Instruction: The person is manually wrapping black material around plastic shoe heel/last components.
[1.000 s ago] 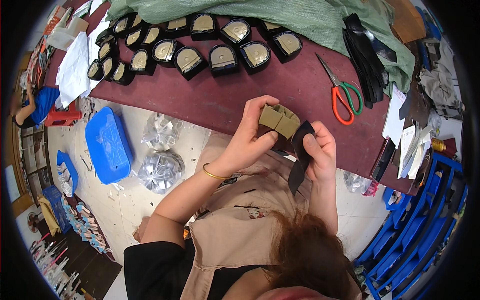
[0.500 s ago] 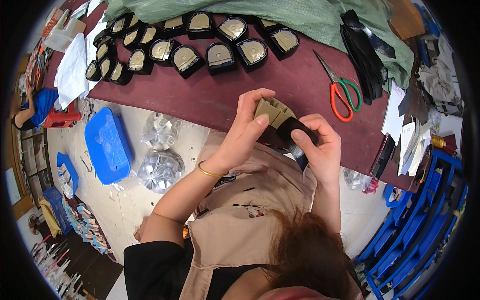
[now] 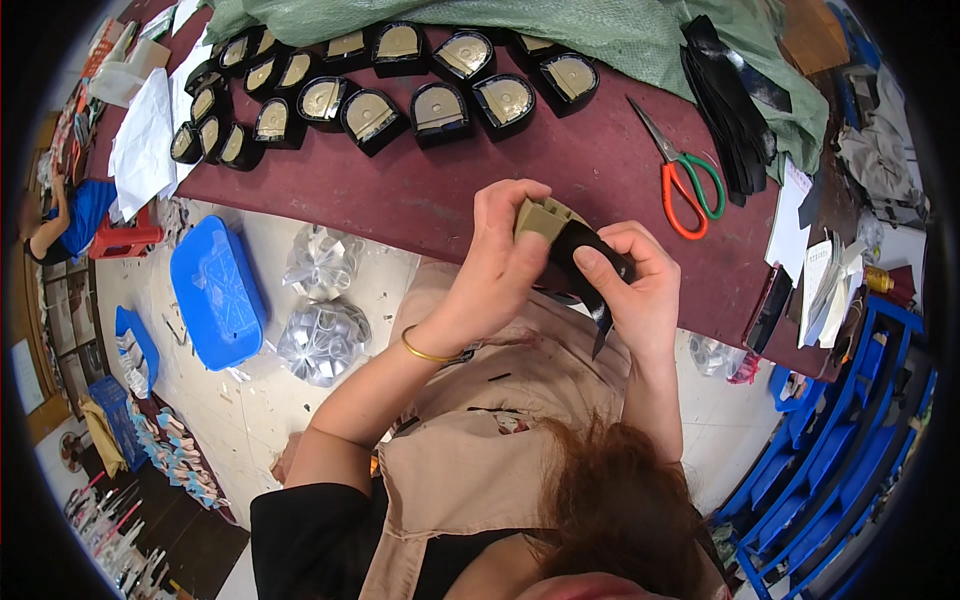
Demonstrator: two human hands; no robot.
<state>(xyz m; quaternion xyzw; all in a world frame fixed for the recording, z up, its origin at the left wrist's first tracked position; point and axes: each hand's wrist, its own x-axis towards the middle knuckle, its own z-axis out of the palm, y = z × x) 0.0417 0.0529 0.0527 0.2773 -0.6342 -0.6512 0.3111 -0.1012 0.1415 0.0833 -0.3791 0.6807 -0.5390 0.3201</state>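
Observation:
My left hand [image 3: 500, 245] is closed around an olive plastic shoe heel [image 3: 540, 217], thumb on its near face and fingers behind. A black glossy strip [image 3: 574, 250] lies against the heel's right side and covers part of it. My right hand [image 3: 638, 285] pinches that strip between thumb and fingers, and its pointed loose end hangs below the hand. Beyond my hands, several heels [image 3: 440, 112] stand in rows on the dark red table [image 3: 330, 185], with black sides and olive top faces.
Scissors [image 3: 672, 170] with red and green handles lie right of my hands. Farther right is a pile of black strips [image 3: 728, 120] by a green sheet [image 3: 620, 40]. A blue bin [image 3: 215, 295] and clear bags [image 3: 322, 342] sit on the floor at left; a blue rack [image 3: 830, 470] stands at right.
The strip has come further round the heel and hides more of its right side. My left thumb has shifted over the heel, and the strip's loose end now shows below my right hand.

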